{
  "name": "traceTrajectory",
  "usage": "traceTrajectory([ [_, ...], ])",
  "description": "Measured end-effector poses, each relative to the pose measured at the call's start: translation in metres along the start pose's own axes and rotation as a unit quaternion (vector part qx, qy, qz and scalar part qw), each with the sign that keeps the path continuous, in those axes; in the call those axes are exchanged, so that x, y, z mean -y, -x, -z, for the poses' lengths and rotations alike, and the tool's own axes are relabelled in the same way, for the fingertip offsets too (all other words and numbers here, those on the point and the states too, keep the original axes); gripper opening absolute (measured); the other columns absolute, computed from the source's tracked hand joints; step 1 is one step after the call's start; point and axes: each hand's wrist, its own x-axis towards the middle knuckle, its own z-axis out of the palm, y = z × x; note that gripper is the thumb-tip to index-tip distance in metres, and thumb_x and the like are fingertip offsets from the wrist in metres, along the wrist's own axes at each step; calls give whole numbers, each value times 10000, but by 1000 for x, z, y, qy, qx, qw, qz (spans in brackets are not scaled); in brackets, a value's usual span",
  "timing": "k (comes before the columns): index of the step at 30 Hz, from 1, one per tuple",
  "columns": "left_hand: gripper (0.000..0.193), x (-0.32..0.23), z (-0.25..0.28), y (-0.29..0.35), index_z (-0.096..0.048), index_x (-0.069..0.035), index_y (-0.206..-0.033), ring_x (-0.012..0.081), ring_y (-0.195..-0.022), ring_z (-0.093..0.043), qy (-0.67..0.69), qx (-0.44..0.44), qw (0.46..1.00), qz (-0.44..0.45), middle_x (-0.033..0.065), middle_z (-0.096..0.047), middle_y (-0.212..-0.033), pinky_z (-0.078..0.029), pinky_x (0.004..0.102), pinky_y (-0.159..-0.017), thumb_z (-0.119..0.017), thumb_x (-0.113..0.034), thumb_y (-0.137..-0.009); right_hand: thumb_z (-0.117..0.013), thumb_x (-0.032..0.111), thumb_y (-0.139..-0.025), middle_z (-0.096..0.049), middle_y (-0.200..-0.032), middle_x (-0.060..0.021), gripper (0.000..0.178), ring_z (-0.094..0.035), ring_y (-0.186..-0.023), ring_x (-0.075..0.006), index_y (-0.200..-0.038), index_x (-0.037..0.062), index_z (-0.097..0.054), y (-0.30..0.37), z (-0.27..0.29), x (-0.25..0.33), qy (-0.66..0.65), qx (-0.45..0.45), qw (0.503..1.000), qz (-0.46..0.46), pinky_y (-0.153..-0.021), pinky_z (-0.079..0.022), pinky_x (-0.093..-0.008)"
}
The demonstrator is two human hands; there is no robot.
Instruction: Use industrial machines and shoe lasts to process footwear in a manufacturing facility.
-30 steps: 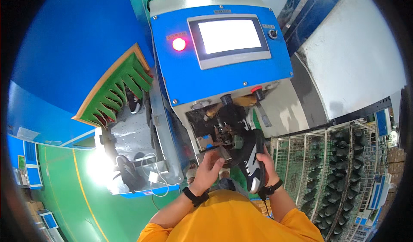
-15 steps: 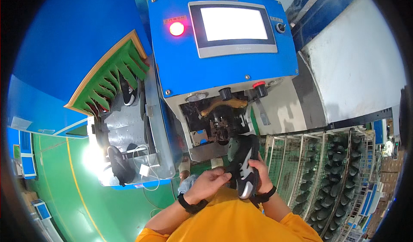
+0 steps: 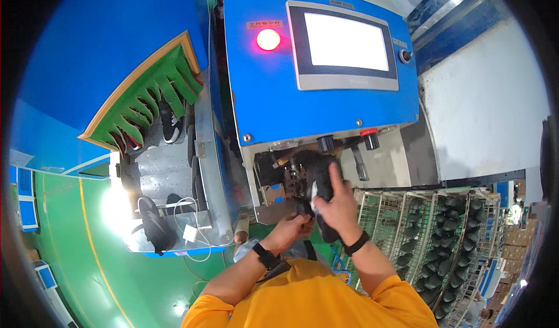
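A black sneaker [image 3: 319, 176] with a pale side mark reaches into the working opening of a blue machine [image 3: 326, 109]. My right hand [image 3: 339, 208] grips it from the right, the thumb across its side and the index finger stretched along it toward the machine. At the near left edge of the shoe, the fingers of my left hand [image 3: 291, 232] are closed and pinch its dark edge, partly hidden. Metal workings [image 3: 293, 179] of the machine show just left of the shoe.
The machine bears a lit screen [image 3: 346, 42], a red lamp [image 3: 268, 39] and knobs on its underside. At left, a metal conveyor [image 3: 160, 176] carries shoes under a green fringe curtain [image 3: 140, 106]. A white cable adapter [image 3: 190, 233] lies there. Wire racks [image 3: 378, 220] with dark shoe-shaped pieces stand at right.
The sneaker has moved away from my body and up into the machine's opening, turned so its pale mark shows less. Both hands have gone with it. The view has shifted slightly.
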Motion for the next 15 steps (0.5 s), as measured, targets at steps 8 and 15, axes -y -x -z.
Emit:
traceTrajectory([
  [8, 296, -12, 3, -16, -602, -94, -1237, 247, -1063, -641, 213, 87, 969, 86, 65, -638, -1192, -544, 401, -980, -511, -325, -1074, -771, 314, -811, -557, -1086, -255, 965, -642, -945, -470, -1642, 253, -285, -35, -18, 24, 78, 66, 995, 14, -795, -553, -540],
  [15, 395, 12, 28, -49, -574, -102, -1355, 236, -1227, -606, 117, 115, 987, -2, 98, -635, -1356, -484, 419, -1045, -382, -349, -1113, -766, 343, -832, -550, -1224, -339, 929, -595, -1112, -517, -1629, 189, -313, -34, -41, 32, 94, -13, 995, -18, -854, -530, -583],
])
